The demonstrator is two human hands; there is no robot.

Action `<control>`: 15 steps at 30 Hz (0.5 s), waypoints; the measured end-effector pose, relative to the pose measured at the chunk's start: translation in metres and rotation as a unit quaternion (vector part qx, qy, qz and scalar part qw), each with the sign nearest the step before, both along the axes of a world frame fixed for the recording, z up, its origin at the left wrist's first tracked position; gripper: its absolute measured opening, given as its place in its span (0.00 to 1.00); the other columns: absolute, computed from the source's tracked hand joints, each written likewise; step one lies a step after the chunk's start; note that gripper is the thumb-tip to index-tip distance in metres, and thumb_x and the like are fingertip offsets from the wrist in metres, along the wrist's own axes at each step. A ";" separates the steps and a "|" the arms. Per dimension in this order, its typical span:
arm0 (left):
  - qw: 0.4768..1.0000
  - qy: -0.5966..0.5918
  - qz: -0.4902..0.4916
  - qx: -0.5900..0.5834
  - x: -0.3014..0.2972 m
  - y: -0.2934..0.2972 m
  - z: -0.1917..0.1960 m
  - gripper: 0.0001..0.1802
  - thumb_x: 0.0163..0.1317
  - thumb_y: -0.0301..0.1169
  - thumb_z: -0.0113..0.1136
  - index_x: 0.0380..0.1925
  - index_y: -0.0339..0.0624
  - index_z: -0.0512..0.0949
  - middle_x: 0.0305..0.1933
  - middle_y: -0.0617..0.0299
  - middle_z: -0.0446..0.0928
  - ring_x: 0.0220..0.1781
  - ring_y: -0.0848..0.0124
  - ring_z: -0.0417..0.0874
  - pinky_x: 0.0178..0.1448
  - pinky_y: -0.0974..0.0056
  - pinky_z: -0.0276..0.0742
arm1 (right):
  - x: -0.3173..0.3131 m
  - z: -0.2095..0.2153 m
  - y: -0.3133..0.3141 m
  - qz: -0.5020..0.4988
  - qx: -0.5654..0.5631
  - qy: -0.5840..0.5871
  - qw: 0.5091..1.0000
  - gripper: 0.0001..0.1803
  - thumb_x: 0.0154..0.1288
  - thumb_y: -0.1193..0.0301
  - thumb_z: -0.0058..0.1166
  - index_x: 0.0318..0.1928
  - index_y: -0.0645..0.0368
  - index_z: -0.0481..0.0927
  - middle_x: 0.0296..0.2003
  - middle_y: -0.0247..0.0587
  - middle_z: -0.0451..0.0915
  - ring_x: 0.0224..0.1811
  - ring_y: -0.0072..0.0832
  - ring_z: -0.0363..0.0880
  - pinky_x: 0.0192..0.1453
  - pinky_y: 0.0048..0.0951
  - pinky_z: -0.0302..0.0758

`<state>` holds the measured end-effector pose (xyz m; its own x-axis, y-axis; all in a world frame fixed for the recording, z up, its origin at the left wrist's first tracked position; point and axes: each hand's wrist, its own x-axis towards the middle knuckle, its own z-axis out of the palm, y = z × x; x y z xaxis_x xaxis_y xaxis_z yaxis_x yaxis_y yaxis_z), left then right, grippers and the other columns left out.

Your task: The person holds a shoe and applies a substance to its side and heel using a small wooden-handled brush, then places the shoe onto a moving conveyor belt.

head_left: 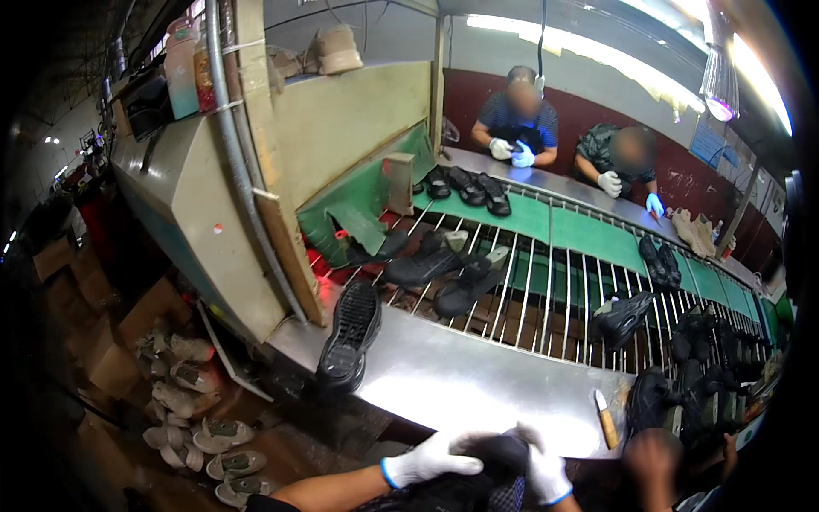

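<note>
At the lower edge, my left hand in a white glove with a blue cuff closes on the left side of a black shoe. My right hand, gloved alike, grips the same shoe from the right. The shoe's lower part is cut off by the frame's edge or lost in dark cloth. Ahead on the steel ledge, a black shoe leans with its treaded sole showing. A knife with a wooden handle lies at the ledge's right end.
Beyond the ledge, black shoes rest on a rack of metal rods and green belting. Two gloved co-workers stand across. A bare hand of another person is near right. Beige shoes lie low left, beside a metal housing.
</note>
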<state>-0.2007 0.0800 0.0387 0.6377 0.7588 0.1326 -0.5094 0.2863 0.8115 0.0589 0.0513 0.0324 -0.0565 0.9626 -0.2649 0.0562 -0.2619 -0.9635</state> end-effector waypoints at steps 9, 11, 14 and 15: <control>0.869 0.258 -0.177 0.383 0.008 -0.035 0.058 0.41 0.64 0.49 0.73 0.74 0.43 0.74 0.66 0.45 0.80 0.68 0.45 0.82 0.70 0.43 0.78 | -0.044 -0.018 -0.015 0.060 -0.140 0.223 0.963 0.36 0.80 0.49 0.53 0.73 0.65 0.73 0.64 0.55 0.81 0.64 0.42 0.81 0.74 0.47 0.78; 0.804 0.357 -0.228 0.417 0.005 -0.033 0.114 0.42 0.65 0.49 0.73 0.73 0.36 0.73 0.64 0.38 0.83 0.65 0.35 0.83 0.70 0.39 0.78 | -0.050 -0.020 -0.020 0.072 -0.133 0.243 0.958 0.38 0.80 0.46 0.51 0.74 0.65 0.72 0.65 0.56 0.80 0.66 0.43 0.81 0.74 0.48 0.77; 0.842 0.356 -0.159 0.373 0.008 -0.013 0.063 0.41 0.63 0.51 0.74 0.69 0.39 0.74 0.63 0.44 0.80 0.63 0.52 0.85 0.67 0.52 0.81 | -0.067 -0.030 -0.023 0.099 -0.114 0.302 0.941 0.41 0.80 0.42 0.50 0.75 0.65 0.70 0.67 0.57 0.79 0.67 0.45 0.79 0.75 0.50 0.77; 0.864 0.353 -0.101 0.344 0.004 -0.003 0.044 0.37 0.62 0.51 0.75 0.63 0.39 0.78 0.58 0.45 0.82 0.61 0.54 0.86 0.65 0.53 0.83 | -0.072 -0.035 -0.024 0.106 -0.105 0.326 0.934 0.42 0.80 0.41 0.49 0.76 0.65 0.70 0.67 0.58 0.79 0.68 0.46 0.79 0.75 0.50 0.76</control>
<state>-0.1965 0.0770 0.0825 0.8543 0.5187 0.0324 0.1856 -0.3627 0.9132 -0.0134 0.0272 -0.0029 -0.4542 0.8427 -0.2890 -0.4530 -0.4978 -0.7396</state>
